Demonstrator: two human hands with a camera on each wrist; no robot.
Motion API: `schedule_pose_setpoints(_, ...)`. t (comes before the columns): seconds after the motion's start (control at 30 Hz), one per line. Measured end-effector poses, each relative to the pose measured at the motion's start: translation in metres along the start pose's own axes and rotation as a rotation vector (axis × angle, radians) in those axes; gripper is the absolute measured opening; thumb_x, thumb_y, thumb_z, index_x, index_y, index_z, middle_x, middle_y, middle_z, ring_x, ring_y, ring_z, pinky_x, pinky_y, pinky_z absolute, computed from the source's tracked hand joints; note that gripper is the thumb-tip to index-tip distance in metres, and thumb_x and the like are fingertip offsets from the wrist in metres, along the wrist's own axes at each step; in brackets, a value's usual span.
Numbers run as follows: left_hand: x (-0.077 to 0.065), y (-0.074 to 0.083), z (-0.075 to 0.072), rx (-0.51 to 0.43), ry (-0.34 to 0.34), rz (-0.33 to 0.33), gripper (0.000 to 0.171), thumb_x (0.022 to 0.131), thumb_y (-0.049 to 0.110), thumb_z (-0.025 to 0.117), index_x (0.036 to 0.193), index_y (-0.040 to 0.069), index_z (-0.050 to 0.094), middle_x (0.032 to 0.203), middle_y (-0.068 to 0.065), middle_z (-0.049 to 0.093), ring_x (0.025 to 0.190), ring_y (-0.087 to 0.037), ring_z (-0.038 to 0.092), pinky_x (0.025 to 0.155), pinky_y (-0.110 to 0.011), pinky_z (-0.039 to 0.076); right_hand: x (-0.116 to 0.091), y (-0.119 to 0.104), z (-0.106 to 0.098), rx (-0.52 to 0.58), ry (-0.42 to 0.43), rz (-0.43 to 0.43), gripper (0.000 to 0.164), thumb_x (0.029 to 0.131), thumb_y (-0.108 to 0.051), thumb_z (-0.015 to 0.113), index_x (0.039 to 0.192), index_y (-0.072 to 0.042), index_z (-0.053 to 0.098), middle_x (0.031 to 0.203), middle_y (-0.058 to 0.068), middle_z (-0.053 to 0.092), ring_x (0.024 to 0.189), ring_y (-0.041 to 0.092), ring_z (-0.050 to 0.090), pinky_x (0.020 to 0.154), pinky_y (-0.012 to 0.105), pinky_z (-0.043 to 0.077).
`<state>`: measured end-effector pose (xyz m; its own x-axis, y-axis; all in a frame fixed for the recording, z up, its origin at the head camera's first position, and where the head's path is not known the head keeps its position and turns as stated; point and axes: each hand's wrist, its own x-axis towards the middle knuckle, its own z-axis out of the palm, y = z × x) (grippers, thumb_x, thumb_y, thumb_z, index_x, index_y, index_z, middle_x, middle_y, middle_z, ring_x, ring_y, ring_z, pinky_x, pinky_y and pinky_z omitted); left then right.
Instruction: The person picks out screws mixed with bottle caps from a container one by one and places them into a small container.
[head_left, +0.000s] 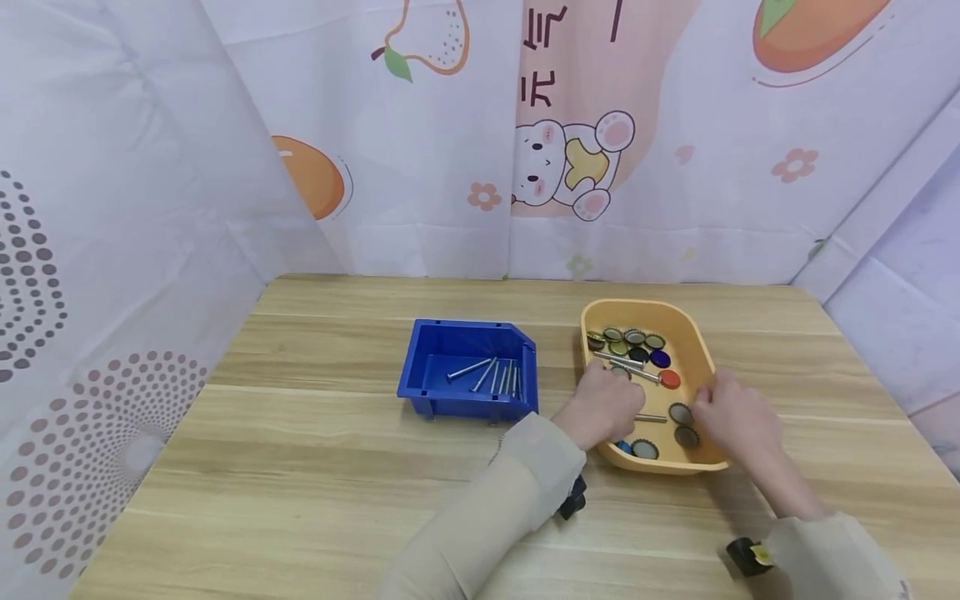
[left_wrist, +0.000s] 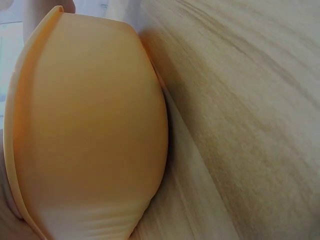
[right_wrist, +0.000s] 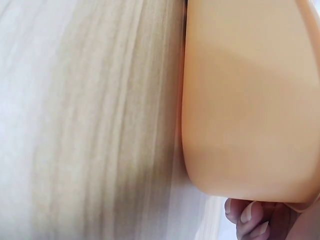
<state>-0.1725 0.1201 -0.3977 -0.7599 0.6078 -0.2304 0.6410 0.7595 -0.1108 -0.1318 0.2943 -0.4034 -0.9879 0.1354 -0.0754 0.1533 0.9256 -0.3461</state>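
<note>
An orange plastic tray point(head_left: 693, 333) holds several bottle caps point(head_left: 634, 337) and a few long metal bolts point(head_left: 633, 369). Over its left rim reaches my left hand point(head_left: 603, 404), its fingers curled down inside; what they touch is hidden. One bolt point(head_left: 651, 418) shows beside that hand. At the right rim, my right hand point(head_left: 738, 417) grips the tray, close to two grey caps point(head_left: 681, 414). In the right wrist view, bent fingers point(right_wrist: 250, 215) show by the rim outside the tray wall point(right_wrist: 250, 110). The left wrist view mostly shows the tray's outer wall point(left_wrist: 95, 110).
To the left of the tray stands a blue bin point(head_left: 461, 406) with several bolts point(head_left: 483, 375) inside. Both containers sit on a wooden table point(head_left: 315, 467). A printed white curtain point(head_left: 420, 167) hangs behind the table's far edge.
</note>
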Motion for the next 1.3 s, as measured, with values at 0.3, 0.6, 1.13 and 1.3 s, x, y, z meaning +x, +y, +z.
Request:
schedule_pose_setpoints(0.3, -0.0031, 0.0009, -0.0026, 0.021, -0.007, 0.018, 0.022, 0.099, 0.037, 0.052, 0.121, 0.036, 0.059, 0.117, 0.015, 0.063, 0.104, -0.004, 0.055, 0.099, -0.032, 0.037, -0.0002, -0.0009, -0.0003, -0.002, 0.013, -0.003, 0.03, 0.097, -0.024, 0.036, 0.093, 0.002, 0.049, 0.066, 0.012, 0.051, 0.056, 0.023, 0.049, 0.043, 0.035, 0.035)
schedule_pose_setpoints(0.6, -0.0062, 0.0009, -0.0017, 0.027, 0.08, 0.082, 0.021, 0.101, 0.027, 0.052, 0.116, 0.034, 0.063, 0.115, 0.014, 0.067, 0.103, -0.007, 0.06, 0.092, -0.027, 0.045, -0.0003, -0.0006, -0.0014, -0.003, 0.005, 0.0, 0.031, 0.097, -0.023, 0.036, 0.097, 0.005, 0.048, 0.067, 0.015, 0.051, 0.056, 0.024, 0.049, 0.043, 0.035, 0.035)
schedule_pose_setpoints(1.13, -0.0017, -0.0019, -0.0002, -0.056, 0.062, 0.085, 0.039, 0.1, 0.03, 0.051, 0.139, 0.031, 0.047, 0.123, 0.016, 0.063, 0.111, -0.005, 0.061, 0.092, -0.026, 0.045, 0.0012, 0.0004, 0.0005, -0.017, -0.005, 0.012, 0.032, 0.097, -0.025, 0.035, 0.096, 0.005, 0.049, 0.068, 0.016, 0.052, 0.057, 0.025, 0.05, 0.044, 0.036, 0.035)
schedule_pose_setpoints(1.3, -0.0029, -0.006, -0.0013, -0.168, 0.136, 0.103, 0.021, 0.1, 0.031, 0.053, 0.121, 0.029, 0.053, 0.093, 0.017, 0.06, 0.085, -0.001, 0.059, 0.075, -0.024, 0.046, 0.0005, -0.0001, -0.0001, -0.016, 0.0, -0.003, 0.032, 0.097, -0.024, 0.036, 0.095, 0.005, 0.048, 0.066, 0.014, 0.051, 0.055, 0.024, 0.049, 0.043, 0.035, 0.036)
